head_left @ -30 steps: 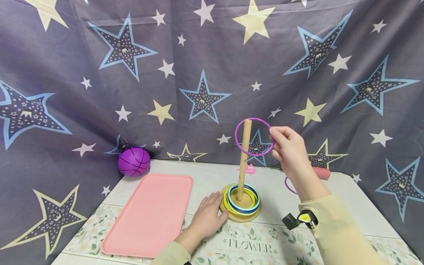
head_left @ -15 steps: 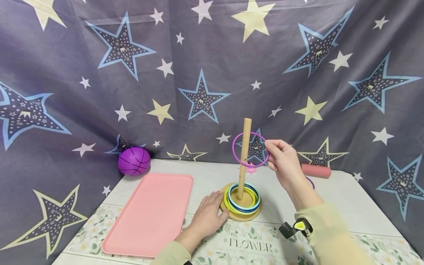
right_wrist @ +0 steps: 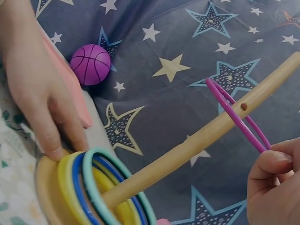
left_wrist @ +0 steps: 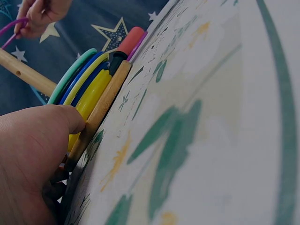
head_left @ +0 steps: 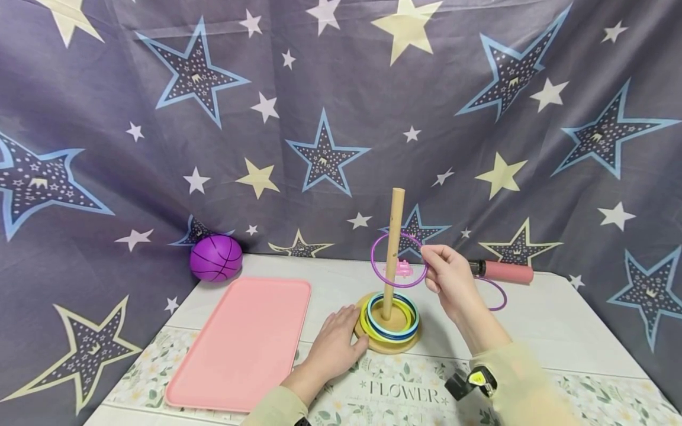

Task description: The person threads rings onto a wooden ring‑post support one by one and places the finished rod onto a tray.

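A wooden peg (head_left: 395, 219) stands upright on a round wooden base (head_left: 388, 348). Several rings in yellow, blue and light teal (right_wrist: 96, 187) lie stacked around its foot. My right hand (head_left: 450, 277) pinches the right side of a purple ring (right_wrist: 233, 113) between thumb and fingers. The peg passes through this ring, which hangs tilted about midway up, above the stack. At the left edge of the base rests my left hand (head_left: 333, 345), fingers mostly straight; in the left wrist view its thumb (left_wrist: 70, 117) touches the rim by the yellow ring.
A pink tray (head_left: 242, 349) lies left of the base, with a purple ball (head_left: 215, 258) behind it. Behind the peg sits a small pink object (head_left: 404, 268). At the right are a red cylinder with a black end (head_left: 506, 272) and another purple ring (head_left: 504, 297).
My right hand has brought the purple ring down along the peg, from near its top to about midway. More of the red cylinder and the second purple ring shows. My left hand has stayed put.
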Available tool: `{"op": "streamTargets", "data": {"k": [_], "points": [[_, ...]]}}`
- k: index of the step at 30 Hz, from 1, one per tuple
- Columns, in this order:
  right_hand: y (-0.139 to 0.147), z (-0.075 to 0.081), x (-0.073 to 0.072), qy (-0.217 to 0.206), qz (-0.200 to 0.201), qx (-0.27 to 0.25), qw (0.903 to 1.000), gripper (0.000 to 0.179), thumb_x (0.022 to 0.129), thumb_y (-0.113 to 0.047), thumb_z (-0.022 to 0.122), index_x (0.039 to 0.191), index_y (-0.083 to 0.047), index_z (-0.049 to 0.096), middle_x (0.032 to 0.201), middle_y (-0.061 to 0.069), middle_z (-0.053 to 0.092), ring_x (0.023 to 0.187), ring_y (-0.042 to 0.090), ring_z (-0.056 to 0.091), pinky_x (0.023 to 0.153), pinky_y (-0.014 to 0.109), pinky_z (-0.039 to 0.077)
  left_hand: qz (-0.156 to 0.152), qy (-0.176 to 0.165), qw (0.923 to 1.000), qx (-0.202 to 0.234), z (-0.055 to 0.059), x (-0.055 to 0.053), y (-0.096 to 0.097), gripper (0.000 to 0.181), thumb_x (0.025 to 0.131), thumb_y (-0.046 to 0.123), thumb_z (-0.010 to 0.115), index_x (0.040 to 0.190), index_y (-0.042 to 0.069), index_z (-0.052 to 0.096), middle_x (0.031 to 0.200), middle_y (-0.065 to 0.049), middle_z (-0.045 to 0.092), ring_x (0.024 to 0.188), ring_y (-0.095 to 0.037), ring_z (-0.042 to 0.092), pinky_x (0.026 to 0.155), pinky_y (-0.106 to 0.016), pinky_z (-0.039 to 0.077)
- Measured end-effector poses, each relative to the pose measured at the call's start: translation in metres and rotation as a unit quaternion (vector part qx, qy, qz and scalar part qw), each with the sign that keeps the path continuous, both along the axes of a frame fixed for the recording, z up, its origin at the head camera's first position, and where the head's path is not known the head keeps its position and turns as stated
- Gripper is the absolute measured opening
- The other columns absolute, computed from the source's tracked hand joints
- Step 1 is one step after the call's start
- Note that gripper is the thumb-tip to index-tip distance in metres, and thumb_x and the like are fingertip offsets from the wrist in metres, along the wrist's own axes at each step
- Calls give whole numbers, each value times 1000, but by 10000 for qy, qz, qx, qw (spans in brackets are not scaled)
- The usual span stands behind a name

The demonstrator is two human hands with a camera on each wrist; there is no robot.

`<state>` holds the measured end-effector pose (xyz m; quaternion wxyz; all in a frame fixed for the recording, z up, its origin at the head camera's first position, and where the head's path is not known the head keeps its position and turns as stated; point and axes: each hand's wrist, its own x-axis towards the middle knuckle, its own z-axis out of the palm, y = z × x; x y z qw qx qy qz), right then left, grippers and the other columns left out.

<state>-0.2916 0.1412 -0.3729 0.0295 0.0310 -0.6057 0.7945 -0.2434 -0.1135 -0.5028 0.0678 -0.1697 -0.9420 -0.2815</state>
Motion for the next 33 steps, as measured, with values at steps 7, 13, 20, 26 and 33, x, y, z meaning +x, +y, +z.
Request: {"op": "streamTargets", "data": {"k": [7,13,20,26,33], "points": [[-1,-23,2,-167,-19,-5,9999,9,114,-12,63,115,-4,66,94,2,64,57,5,39,45,16,35,-3,21,10000,-28,-2,-2,0,68,108,33,61,163,-4,48,170,-24,45,161,-39,37,135,-57,21],[-3,-40,4,-326,-49,-105,9994,9,113,-11,64,115,-3,66,89,0,63,55,4,39,43,15,34,-9,23,10000,-32,-2,-2,0,68,108,33,60,163,-3,48,169,-23,46,161,-39,37,135,-57,21],[-2,-55,7,-538,-95,175,9984,10,113,-14,64,114,-4,65,88,-1,61,55,4,41,43,15,34,-1,37,10000,-45,-3,-3,0,68,107,33,61,163,-4,48,169,-23,46,161,-39,37,135,-58,21],[-2,-68,8,-662,-125,390,9970,17,114,-15,63,121,1,63,88,0,59,56,4,43,44,16,37,7,16,10000,-27,-3,-3,0,68,107,34,60,163,-3,49,170,-23,46,161,-39,37,135,-58,21],[-4,-76,10,-644,-112,393,9971,22,113,-12,63,126,6,61,90,1,59,57,4,42,44,16,35,13,15,10000,-26,-3,-3,0,68,107,34,61,164,-3,48,170,-22,45,161,-39,37,135,-57,21]]}}
